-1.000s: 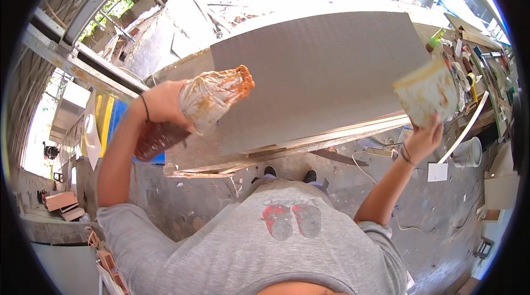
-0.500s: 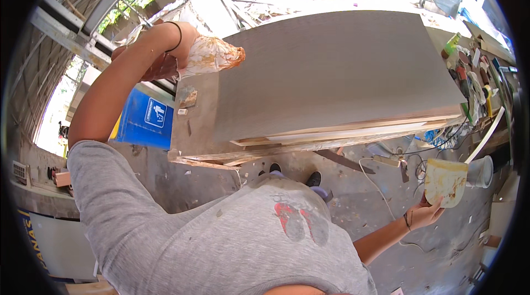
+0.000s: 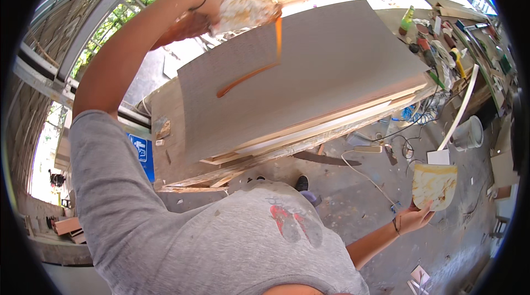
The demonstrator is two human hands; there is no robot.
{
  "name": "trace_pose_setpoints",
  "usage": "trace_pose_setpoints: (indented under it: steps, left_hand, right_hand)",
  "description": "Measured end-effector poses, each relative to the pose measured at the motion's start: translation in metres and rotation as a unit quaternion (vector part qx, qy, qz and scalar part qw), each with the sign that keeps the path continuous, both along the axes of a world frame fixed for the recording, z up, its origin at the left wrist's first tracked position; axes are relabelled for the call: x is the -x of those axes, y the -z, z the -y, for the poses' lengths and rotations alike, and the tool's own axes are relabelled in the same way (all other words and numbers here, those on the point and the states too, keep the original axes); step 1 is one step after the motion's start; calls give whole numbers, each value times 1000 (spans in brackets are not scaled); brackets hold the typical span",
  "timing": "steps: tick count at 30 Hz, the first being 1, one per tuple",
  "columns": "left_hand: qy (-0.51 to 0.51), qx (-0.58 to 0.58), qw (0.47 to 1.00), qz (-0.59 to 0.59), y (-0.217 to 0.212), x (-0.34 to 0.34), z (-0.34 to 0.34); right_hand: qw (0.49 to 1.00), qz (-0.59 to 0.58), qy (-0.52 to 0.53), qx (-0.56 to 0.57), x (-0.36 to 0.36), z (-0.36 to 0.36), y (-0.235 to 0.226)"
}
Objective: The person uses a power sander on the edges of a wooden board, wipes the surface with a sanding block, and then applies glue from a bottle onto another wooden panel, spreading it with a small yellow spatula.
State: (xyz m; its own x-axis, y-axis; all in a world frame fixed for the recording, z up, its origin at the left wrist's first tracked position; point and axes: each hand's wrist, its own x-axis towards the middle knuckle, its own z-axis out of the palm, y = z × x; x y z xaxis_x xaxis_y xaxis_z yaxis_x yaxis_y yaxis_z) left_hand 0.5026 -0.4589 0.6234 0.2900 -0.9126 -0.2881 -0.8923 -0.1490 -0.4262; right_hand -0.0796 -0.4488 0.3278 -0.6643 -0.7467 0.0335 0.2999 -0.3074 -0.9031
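Littered floor (image 3: 348, 201) shows below the right hand (image 3: 415, 219), fingers pinching a spreader (image 3: 436, 181): probably light, bendy. Farther out, the left hand's (image 3: 212, 1) fingers wrap the bottle (image 3: 245, 12), tipped over the board (image 3: 326, 68), orange liquid (image 3: 279, 41) running down; likely hefty, slick at the neck, best held round its body. Tools (image 3: 424, 44) crowd the board's right end.

Head-worn fisheye view, looking downward and forward, workbench (image 3: 170, 150) near
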Motion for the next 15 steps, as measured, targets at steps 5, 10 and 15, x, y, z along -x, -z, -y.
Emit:
trace_pose_setpoints:
  steps: [5,10,15]
  left_hand:
    - [43,114,992,-23,-43,73,54]
    - [60,203,977,-13,-37,50,59]
    - [11,220,968,-122,0,0,3]
  right_hand:
    - [999,-5,32,-9,24,-18,-3]
    - [999,-14,44,1,31,-26,-7]
    - [1000,-29,5,10,16,-18,-9]
